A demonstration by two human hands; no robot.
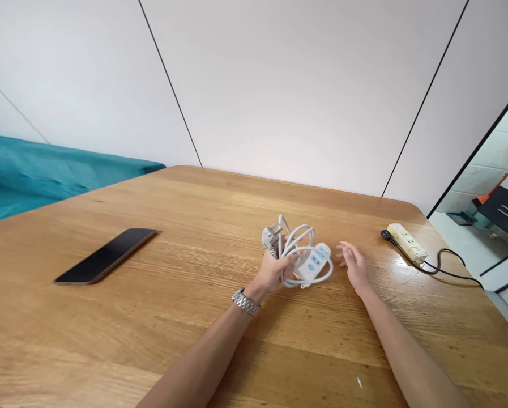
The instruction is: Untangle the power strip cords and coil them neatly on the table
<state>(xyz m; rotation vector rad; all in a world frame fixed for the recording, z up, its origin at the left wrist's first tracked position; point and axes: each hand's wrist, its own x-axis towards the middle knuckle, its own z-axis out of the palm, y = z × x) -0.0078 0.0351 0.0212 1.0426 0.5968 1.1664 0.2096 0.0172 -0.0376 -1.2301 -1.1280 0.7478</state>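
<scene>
My left hand (278, 271), with a metal watch (246, 301) at the wrist, is closed around the looped white cord (302, 233) of a white power strip (314, 264) with blue sockets. The cord's plug (270, 238) sticks up above the knuckles. Loops of cord cross in front of the strip, over the middle of the wooden table. To the right of the strip, apart from it, is my right hand (354, 266); its fingers are loosely spread and nothing is in them.
A second, cream power strip (406, 242) lies at the table's right, its black cord (453, 273) trailing to the edge. A dark tablet-like device (107, 255) lies on the left of the wooden table (186, 340). Behind stand white wall panels (287, 85) and a teal sofa (67, 164).
</scene>
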